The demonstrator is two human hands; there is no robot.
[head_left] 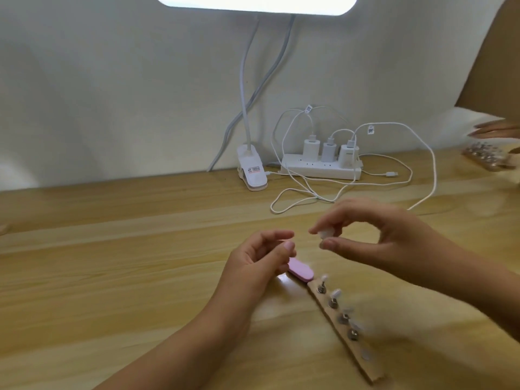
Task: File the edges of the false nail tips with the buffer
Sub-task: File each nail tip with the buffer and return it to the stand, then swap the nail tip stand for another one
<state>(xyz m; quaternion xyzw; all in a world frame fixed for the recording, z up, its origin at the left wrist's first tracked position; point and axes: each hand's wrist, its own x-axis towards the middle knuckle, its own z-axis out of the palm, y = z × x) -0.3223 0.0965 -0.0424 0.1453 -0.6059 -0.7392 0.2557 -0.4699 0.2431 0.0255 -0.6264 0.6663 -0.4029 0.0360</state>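
Observation:
My right hand (374, 237) hovers above the wooden table and pinches a small white false nail tip (411, 235) between thumb and forefinger. My left hand (259, 257) is just to its left, fingers loosely curled, thumb and forefinger apart. A pink buffer (301, 268) sticks out from under that hand, low on the table; its near end is hidden, so I cannot tell whether the hand grips it. A cardboard strip (363, 361) runs from the buffer toward the lower right and carries several metal stands with nail tips (334, 294).
A white clip lamp base (251, 171) and a power strip (320, 168) with chargers and looping white cables (422, 175) stand at the back by the wall. At the far right, another person's hand (495, 130) is above a blurred second strip of stands (484, 159).

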